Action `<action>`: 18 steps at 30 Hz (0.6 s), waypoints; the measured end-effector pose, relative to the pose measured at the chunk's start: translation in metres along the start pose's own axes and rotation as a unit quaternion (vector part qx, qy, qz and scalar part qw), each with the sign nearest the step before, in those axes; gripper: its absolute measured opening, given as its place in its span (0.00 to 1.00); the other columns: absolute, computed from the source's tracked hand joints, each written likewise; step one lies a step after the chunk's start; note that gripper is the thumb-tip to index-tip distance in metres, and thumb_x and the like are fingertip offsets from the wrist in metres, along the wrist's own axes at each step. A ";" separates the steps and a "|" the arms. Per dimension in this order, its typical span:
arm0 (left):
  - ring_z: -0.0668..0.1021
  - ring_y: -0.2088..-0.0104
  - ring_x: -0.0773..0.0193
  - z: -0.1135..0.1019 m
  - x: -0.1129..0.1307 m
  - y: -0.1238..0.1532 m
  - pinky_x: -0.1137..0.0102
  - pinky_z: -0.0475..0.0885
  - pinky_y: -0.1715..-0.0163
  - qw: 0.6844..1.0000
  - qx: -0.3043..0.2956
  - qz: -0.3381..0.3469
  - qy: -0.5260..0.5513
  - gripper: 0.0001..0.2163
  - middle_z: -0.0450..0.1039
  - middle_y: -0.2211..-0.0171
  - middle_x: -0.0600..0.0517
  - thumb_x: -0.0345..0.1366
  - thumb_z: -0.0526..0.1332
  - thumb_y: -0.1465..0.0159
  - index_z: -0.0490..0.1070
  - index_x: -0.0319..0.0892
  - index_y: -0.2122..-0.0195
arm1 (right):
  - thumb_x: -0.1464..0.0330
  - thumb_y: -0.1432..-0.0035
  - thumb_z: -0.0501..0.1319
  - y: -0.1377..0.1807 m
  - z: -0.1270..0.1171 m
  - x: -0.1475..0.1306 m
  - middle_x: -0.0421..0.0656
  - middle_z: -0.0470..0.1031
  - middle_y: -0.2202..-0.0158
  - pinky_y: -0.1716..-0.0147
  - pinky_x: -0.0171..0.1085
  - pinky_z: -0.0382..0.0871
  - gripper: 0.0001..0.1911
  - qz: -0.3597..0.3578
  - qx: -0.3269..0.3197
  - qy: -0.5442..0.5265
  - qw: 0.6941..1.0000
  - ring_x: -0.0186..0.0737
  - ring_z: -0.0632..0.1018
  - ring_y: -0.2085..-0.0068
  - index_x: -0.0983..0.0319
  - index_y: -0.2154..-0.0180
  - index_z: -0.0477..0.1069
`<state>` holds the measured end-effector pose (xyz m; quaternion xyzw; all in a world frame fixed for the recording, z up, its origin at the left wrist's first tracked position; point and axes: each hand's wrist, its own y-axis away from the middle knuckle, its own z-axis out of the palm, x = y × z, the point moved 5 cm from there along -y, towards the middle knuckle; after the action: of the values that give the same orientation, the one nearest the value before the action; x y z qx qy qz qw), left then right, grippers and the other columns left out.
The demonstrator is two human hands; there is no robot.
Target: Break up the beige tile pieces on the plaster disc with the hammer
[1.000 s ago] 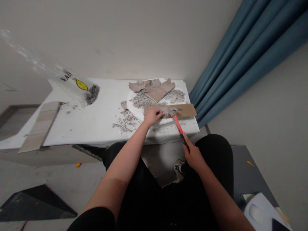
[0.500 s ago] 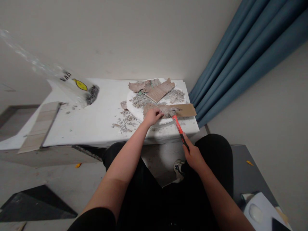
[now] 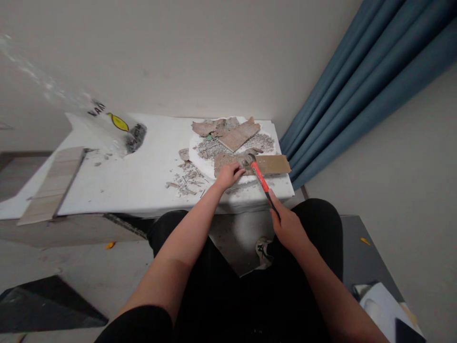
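My left hand (image 3: 229,174) presses down on the left end of a long brown tile strip (image 3: 273,164) that lies across a round white slab (image 3: 200,160). My right hand (image 3: 287,228) is closed round the black grip of a hammer (image 3: 259,176) with a red shaft. The hammer head is raised a little over the middle of the strip. Broken tile pieces (image 3: 232,132) and grey rubble lie on the far half of the slab.
The slab sits at the right end of a low white table (image 3: 143,176). Small chips (image 3: 185,181) are scattered left of it. A clear plastic bag (image 3: 117,128) lies further left, a pale plank (image 3: 50,183) at the table's left edge. A blue curtain (image 3: 350,81) hangs right.
The hammer has swung up and left, its head lifted from the strip. My left hand stays pressed on the strip.
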<state>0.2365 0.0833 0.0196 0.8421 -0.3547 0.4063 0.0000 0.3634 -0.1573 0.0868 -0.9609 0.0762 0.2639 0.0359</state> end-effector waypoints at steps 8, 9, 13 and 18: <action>0.70 0.68 0.62 0.002 -0.004 0.004 0.67 0.64 0.64 0.999 0.026 0.000 0.033 0.14 0.68 0.73 0.51 0.43 0.59 0.35 0.67 0.43 0.76 | 0.69 0.32 0.48 -0.005 -0.002 -0.005 0.48 0.81 0.54 0.61 0.39 0.73 0.33 -0.005 -0.003 0.024 1.000 0.47 0.81 0.59 0.55 0.28 0.47; 0.70 0.69 0.62 0.002 -0.004 0.004 0.67 0.64 0.64 0.999 0.027 0.000 0.033 0.14 0.68 0.73 0.51 0.43 0.59 0.35 0.67 0.43 0.76 | 0.69 0.32 0.48 -0.005 -0.001 -0.006 0.48 0.81 0.56 0.62 0.39 0.73 0.33 0.002 -0.010 0.034 0.999 0.47 0.81 0.61 0.56 0.28 0.48; 0.69 0.69 0.62 0.003 -0.006 0.005 0.68 0.63 0.64 0.999 0.031 -0.010 0.023 0.15 0.66 0.74 0.51 0.44 0.58 0.35 0.67 0.43 0.76 | 0.69 0.32 0.48 -0.003 -0.003 -0.009 0.49 0.81 0.56 0.62 0.39 0.72 0.33 0.005 -0.003 0.049 0.999 0.48 0.80 0.61 0.56 0.28 0.48; 0.69 0.69 0.62 0.005 -0.007 0.005 0.67 0.62 0.65 0.999 0.036 -0.005 0.016 0.14 0.67 0.73 0.51 0.43 0.58 0.35 0.67 0.43 0.75 | 0.69 0.31 0.47 0.000 -0.001 -0.008 0.48 0.81 0.58 0.61 0.40 0.72 0.32 0.006 -0.008 0.059 0.998 0.48 0.80 0.60 0.57 0.28 0.48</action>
<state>0.2338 0.0825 0.0101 0.8365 -0.3360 0.4322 -0.0223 0.3570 -0.1566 0.0914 -0.9746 0.0815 0.2073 0.0216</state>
